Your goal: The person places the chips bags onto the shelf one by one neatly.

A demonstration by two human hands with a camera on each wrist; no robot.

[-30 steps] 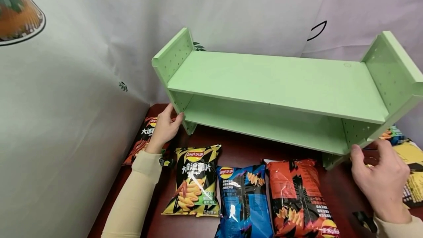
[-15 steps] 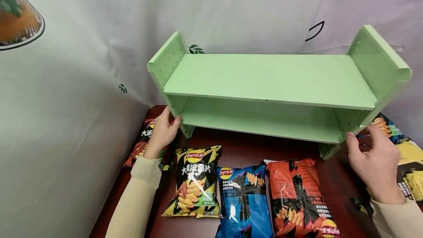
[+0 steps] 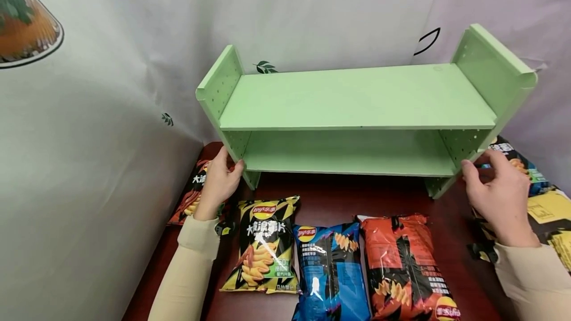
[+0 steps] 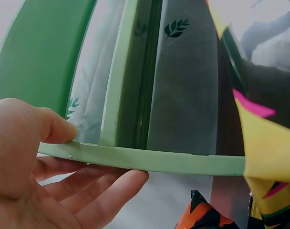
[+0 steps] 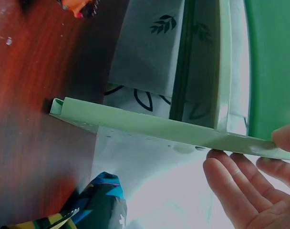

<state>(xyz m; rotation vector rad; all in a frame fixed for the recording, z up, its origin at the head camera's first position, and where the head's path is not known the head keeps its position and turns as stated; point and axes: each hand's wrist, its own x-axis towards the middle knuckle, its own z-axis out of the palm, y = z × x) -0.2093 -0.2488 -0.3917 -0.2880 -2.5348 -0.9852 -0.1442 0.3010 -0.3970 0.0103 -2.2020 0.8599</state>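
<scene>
Beyond the blue bag (image 3: 330, 266), the shelf (image 3: 357, 98) looked stiff, smooth and probably light for its width, best held by its end panels (image 3: 490, 71), whose edges left hand (image 3: 218, 182) and right hand (image 3: 497, 194) pinched between thumb and fingers.

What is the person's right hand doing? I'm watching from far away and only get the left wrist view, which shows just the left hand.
Observer: The right hand grips the right end panel of the green shelf.
Visitor: Is there anything blue in front of the shelf?
Observer: Yes, a blue bag lies between a black-and-yellow bag and a red bag.
Visitor: And what's out past that right hand?
Observer: A yellow packet shows at the right edge of the head view.
</scene>
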